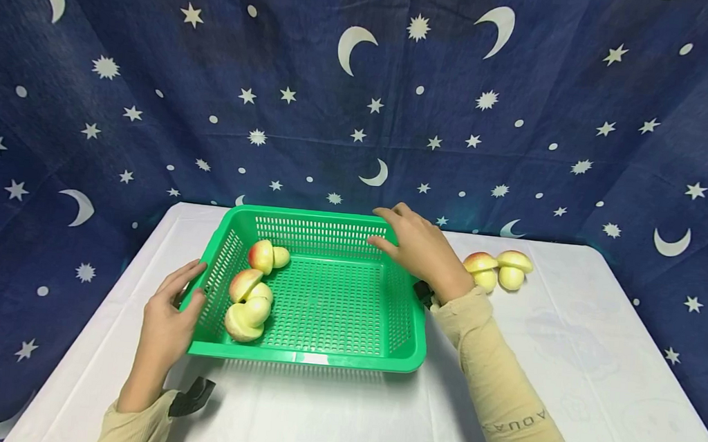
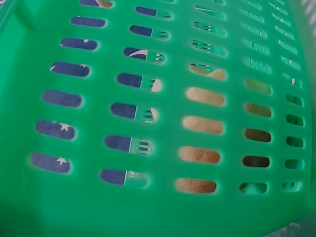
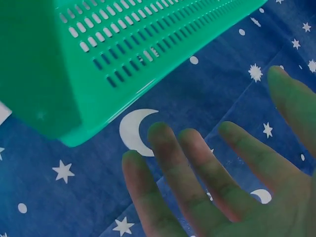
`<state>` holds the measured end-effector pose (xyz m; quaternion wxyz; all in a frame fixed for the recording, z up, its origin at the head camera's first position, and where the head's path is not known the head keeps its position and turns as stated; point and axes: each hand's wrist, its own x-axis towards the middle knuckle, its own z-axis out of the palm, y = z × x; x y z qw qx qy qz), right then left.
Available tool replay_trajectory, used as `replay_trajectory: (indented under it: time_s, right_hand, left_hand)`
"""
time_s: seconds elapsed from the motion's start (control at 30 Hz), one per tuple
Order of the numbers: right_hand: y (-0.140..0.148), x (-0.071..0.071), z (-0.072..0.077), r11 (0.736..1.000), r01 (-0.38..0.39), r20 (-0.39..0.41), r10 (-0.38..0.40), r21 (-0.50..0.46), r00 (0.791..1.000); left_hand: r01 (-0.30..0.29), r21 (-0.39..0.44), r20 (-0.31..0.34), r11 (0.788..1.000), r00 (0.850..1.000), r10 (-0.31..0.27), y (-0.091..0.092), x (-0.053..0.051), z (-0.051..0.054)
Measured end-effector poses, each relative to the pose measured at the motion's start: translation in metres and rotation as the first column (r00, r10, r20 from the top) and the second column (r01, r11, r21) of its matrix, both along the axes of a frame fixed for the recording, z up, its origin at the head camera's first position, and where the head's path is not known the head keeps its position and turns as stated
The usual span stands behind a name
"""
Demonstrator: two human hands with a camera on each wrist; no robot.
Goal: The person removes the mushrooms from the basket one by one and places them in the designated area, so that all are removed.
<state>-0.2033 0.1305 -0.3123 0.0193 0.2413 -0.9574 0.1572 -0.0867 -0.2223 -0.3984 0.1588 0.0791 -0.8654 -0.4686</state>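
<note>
A green perforated plastic basket [image 1: 306, 357] stands on the table in front of me. Along its left side lie several toy mushrooms [image 1: 260, 257] with red-yellow caps and pale stems. At the left rim is my left hand [image 1: 168, 321], its fingers and thumb loosely spread at the edge. The left wrist view holds only the slotted basket wall [image 2: 98, 202], with mushrooms partly visible through it. Above the back right corner hovers my right hand [image 1: 423, 251], holding nothing. Its fingers are spread apart and clear of the basket in the right wrist view.
Two more toy mushrooms [image 1: 512, 269] sit on the white-covered table [image 1: 566, 376], right of the basket and beyond my right hand. A dark blue curtain [image 1: 303, 71] with moons and stars hangs behind the table and along its sides.
</note>
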Motion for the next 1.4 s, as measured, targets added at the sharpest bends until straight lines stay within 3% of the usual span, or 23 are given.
replay_trajectory:
  time_s: [0.57,1.07,1.4]
  right_hand:
    - [-0.032,0.000,-0.007,0.997,-0.076,-0.022,0.077,0.022,0.997]
    - [-0.058,-0.002,-0.018,0.992,-0.117,0.062,0.114,0.037,0.992]
    - [-0.070,-0.006,-0.027,0.991,-0.129,0.069,0.126,0.042,0.990]
  left_hand:
    - [-0.011,-0.020,-0.003,1.000,1.000,0.011,-0.001,0.002,-0.002]
    - [-0.005,-0.022,-0.012,1.000,1.000,0.005,-0.002,0.002,-0.001]
    - [-0.001,-0.019,-0.013,1.000,1.000,0.000,0.000,0.001,-0.001]
